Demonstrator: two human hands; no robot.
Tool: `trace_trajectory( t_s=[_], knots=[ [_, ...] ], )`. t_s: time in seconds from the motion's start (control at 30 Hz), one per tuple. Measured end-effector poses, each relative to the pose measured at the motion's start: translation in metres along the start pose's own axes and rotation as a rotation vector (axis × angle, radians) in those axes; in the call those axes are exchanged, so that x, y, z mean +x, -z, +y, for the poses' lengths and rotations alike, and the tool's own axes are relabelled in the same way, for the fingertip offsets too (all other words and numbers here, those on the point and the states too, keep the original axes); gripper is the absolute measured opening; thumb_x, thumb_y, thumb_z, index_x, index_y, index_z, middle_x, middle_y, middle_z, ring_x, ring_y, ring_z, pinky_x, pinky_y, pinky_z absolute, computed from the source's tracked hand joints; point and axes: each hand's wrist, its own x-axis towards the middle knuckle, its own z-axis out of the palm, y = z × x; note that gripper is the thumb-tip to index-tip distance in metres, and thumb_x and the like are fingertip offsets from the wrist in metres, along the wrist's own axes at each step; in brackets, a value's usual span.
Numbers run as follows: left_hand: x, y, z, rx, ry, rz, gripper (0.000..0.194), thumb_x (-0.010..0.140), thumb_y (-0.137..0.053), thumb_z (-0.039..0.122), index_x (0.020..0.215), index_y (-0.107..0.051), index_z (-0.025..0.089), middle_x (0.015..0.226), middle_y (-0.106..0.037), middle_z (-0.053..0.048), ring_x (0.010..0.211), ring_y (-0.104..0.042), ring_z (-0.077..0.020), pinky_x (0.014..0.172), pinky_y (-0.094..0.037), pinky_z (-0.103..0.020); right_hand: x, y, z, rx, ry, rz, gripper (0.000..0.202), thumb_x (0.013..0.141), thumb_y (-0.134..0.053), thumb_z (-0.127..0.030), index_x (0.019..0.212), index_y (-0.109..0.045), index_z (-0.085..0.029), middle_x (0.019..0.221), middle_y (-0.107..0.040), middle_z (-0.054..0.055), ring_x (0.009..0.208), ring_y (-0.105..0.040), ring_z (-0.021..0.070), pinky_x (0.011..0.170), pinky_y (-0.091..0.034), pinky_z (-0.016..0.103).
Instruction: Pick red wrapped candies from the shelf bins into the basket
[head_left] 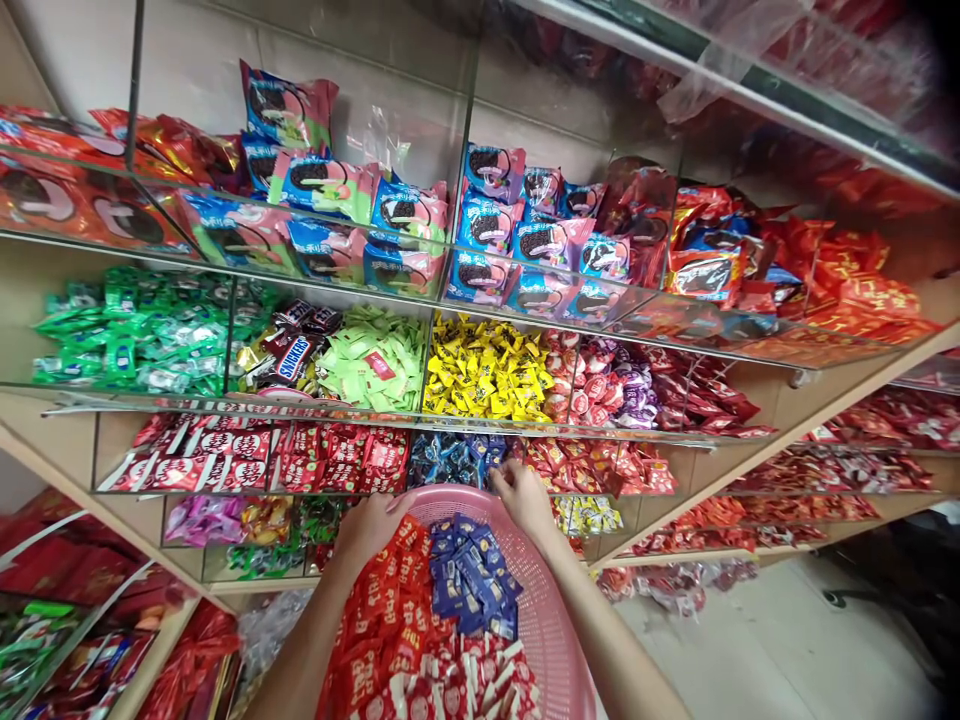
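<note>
A pink plastic basket with a perforated wall is tilted in front of me. Inside it lie red candy packets, blue-wrapped candies and red-and-white wrapped candies. My left hand is closed on the basket's far left rim, its fingers partly hidden. On the far right rim, my right hand has its fingers bent and closed. Just beyond its fingertips are dark blue wrapped candies in a shelf compartment; whether the fingers touch any cannot be told.
Tiered glass-fronted shelves hold yellow candies, light green candies, green candies and Oreo packs. A glass shelf edge runs across above my hands. Slanted wooden panels flank the lower shelves; tiled floor shows at right.
</note>
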Motion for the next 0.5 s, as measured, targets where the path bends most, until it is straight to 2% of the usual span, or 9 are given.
trace_trajectory(
  t_s=[0.13,0.27,0.5],
  knots=[
    [-0.001,0.000,0.000,0.013,-0.004,0.018,0.063,0.078,-0.021,0.068,0.069,-0.061,0.020,0.079,-0.068,-0.010,0.073,-0.063,-0.0232,0.054,-0.033,-0.023,0.044,-0.015,-0.007,0.092,-0.090,-0.021,0.022,0.077,-0.049,-0.034,0.066,-0.059,-0.019,0.064,-0.062,0.003,0.062,-0.055,0.0143,0.057,-0.033,0.022],
    [-0.003,0.002,0.002,0.005,0.003,0.021,0.061,0.081,-0.021,0.065,0.068,-0.061,0.020,0.079,-0.068,-0.011,0.077,-0.064,-0.0233,0.056,-0.034,-0.023,0.076,-0.036,-0.006,0.135,-0.165,-0.052,0.017,0.071,-0.055,-0.032,0.065,-0.062,-0.017,0.066,-0.064,0.007,0.065,-0.057,0.0179,0.057,-0.035,0.024],
    [-0.003,0.001,0.002,-0.009,0.007,0.009,0.064,0.078,-0.020,0.069,0.067,-0.060,0.020,0.074,-0.066,-0.010,0.069,-0.062,-0.0222,0.052,-0.032,-0.023,0.091,-0.054,0.001,0.350,-0.218,-0.055,0.026,0.067,-0.058,-0.038,0.080,-0.063,-0.016,0.066,-0.063,0.005,0.065,-0.058,0.0182,0.053,-0.040,0.024]
  ],
)
